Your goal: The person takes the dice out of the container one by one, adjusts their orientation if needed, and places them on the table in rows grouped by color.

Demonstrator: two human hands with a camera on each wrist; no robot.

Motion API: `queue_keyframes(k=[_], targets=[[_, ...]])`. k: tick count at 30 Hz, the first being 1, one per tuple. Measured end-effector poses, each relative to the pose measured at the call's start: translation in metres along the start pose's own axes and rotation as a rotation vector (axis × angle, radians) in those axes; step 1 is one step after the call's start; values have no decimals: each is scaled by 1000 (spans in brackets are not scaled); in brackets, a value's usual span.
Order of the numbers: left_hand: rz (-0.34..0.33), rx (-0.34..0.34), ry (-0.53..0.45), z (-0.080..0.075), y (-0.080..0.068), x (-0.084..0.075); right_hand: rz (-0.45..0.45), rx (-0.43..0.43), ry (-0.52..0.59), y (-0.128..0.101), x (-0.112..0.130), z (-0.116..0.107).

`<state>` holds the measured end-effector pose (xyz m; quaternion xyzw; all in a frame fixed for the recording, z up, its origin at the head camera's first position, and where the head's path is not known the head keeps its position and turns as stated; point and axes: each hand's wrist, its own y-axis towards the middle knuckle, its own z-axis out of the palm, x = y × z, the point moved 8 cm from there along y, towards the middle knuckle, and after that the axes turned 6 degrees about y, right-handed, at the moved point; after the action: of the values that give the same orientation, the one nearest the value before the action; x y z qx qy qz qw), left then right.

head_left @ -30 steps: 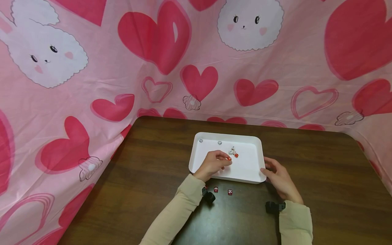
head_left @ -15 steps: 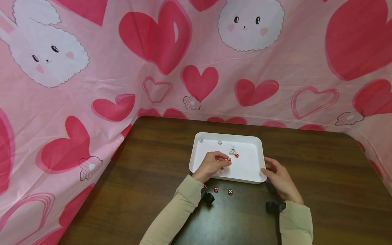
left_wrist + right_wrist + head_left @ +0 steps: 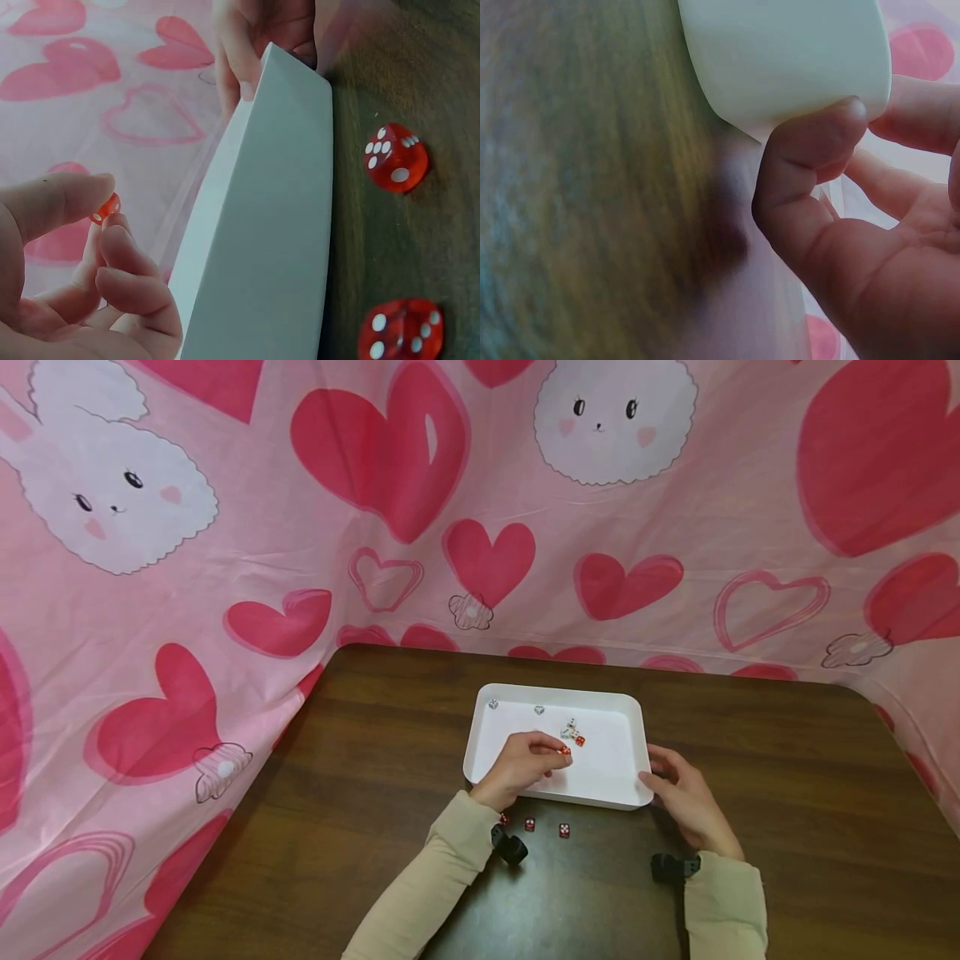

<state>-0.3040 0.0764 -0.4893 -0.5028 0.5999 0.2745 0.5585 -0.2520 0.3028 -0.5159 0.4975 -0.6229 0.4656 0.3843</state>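
Only the left wrist view shows the left hand (image 3: 75, 292) pinching a red die (image 3: 107, 208) over the white tray (image 3: 628, 752). The right hand (image 3: 686, 800) grips the tray's near right corner. Nothing has visibly moved since earlier.

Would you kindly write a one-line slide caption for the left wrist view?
Left hand pinches a red die beside the white tray; two red dice lie on the table.

We wear long beige sleeves, one on the left arm (image 3: 420, 893) and one on the right arm (image 3: 723, 902), both reaching to the wrists. A small black camera unit is strapped at each wrist, left (image 3: 510, 845) and right (image 3: 671, 867). Our hands are bare, with short, unpainted nails.
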Motion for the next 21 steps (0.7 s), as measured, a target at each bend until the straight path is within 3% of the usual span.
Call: queue_keyframes(k=[21], targets=[[49, 47, 18, 13, -12, -5, -13, 4, 4, 2, -1, -1]])
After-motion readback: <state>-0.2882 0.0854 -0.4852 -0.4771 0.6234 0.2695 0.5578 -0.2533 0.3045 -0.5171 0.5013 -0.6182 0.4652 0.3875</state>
